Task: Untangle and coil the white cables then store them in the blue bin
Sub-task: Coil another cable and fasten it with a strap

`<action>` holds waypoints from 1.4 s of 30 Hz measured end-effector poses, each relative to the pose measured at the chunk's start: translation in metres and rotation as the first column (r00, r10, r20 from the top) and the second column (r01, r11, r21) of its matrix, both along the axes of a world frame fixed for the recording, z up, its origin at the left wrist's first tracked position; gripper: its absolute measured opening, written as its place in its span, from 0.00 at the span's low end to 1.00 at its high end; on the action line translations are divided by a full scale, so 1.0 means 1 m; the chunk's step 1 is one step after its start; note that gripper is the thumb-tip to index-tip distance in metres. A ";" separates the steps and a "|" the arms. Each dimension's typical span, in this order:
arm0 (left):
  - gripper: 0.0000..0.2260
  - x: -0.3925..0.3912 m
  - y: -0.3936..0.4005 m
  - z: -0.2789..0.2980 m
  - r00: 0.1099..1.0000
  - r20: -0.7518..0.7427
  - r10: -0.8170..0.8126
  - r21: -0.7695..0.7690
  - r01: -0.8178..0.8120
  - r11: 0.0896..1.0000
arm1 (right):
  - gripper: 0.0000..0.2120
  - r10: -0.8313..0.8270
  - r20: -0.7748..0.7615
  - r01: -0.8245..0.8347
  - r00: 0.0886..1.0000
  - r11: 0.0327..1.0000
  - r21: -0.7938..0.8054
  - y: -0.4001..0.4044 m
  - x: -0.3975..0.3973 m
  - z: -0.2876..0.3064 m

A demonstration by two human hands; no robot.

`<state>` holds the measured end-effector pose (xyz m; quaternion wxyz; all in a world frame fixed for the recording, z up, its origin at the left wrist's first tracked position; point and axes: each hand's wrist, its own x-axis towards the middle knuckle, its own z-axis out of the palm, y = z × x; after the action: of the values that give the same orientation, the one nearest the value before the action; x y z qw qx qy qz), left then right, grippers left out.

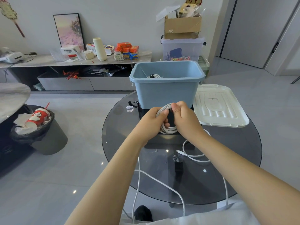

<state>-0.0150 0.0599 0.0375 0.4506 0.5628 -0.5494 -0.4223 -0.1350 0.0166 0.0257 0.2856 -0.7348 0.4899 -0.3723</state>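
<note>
Both hands (168, 118) grip a white cable (168, 129) wound into loops.

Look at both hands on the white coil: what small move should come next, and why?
Probably wind one more loop onto the coil. The left hand and right hand both grip it, yet loose white cable trails across the glass table and off its near edge. The blue bin already holds another coil.
</note>
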 end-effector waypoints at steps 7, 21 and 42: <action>0.15 -0.010 -0.004 -0.002 0.981 -0.153 0.119 -0.058 -0.129 0.990 | 0.19 0.047 0.237 -0.092 0.970 0.979 0.182 0.003 0.000 0.000; 0.16 0.010 -0.007 -0.014 0.905 0.368 0.214 -0.074 -0.201 0.977 | 0.17 0.071 -0.040 -0.072 0.997 0.997 -0.029 -0.010 0.016 -0.013; 0.16 0.135 -0.045 -0.048 0.570 0.786 0.239 0.003 -0.390 0.921 | 0.19 0.212 -0.303 -0.169 0.929 0.972 0.162 -0.113 0.132 -0.065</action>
<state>0.1202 0.0151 -0.0100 0.1878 0.8147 -0.5395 -0.0998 -0.0034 -0.0960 -0.0392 0.2861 -0.8087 0.4794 -0.1856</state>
